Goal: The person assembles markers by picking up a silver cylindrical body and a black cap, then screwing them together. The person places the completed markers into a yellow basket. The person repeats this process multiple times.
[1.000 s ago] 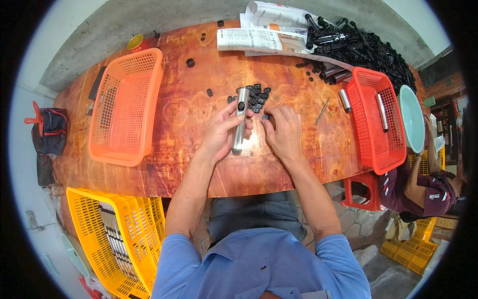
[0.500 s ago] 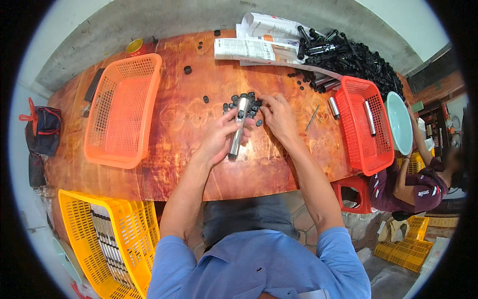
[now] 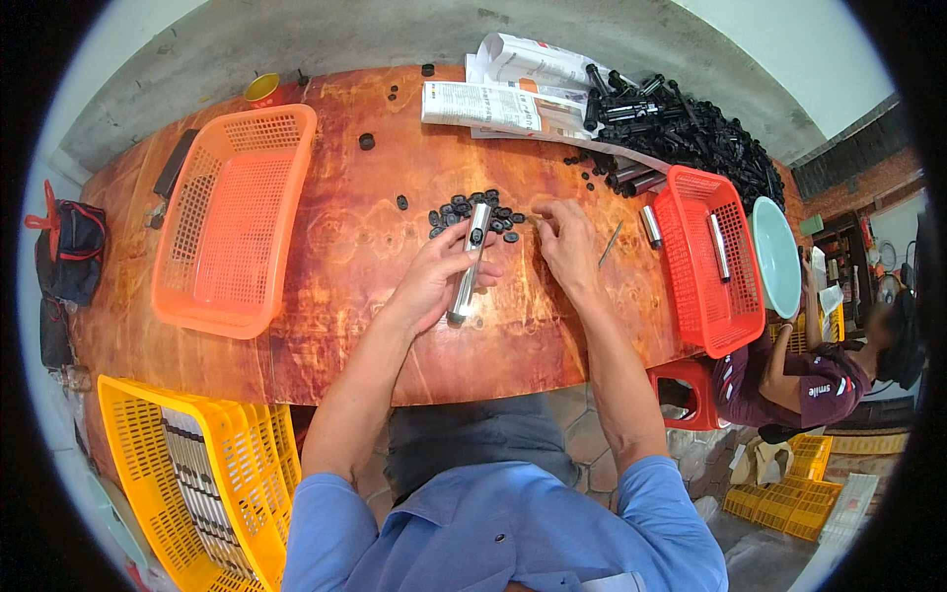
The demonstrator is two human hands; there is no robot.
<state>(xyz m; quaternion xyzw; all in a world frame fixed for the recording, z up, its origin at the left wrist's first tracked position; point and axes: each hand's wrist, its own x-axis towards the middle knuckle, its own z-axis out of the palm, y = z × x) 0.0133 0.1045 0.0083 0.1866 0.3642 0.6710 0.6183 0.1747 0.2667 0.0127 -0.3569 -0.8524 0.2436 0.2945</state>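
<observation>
My left hand (image 3: 431,279) is closed around a silver metal tube (image 3: 466,278), which is held slanted above the table. A small black oval piece (image 3: 476,237) sits on the tube's side, close to my fingers. The tube's lower end has a dark rim. Behind the tube's upper end lies a loose heap of similar black oval pieces (image 3: 461,205). To the right of that heap my right hand (image 3: 570,247) hovers over the table, fingers bent and slightly apart, with nothing visible between them.
An orange basket (image 3: 168,252) stands left, a red basket (image 3: 677,252) right with a tube inside. Newspaper (image 3: 483,104) and a large pile of black parts (image 3: 691,128) lie behind. A thin metal rod (image 3: 611,244) lies nearby. A yellow crate (image 3: 123,444) holds tubes. A co-worker (image 3: 804,380) sits right.
My right hand has drawn back to the right, away from the black pieces. My left hand keeps its hold on the tube. The whole view has shifted slightly.
</observation>
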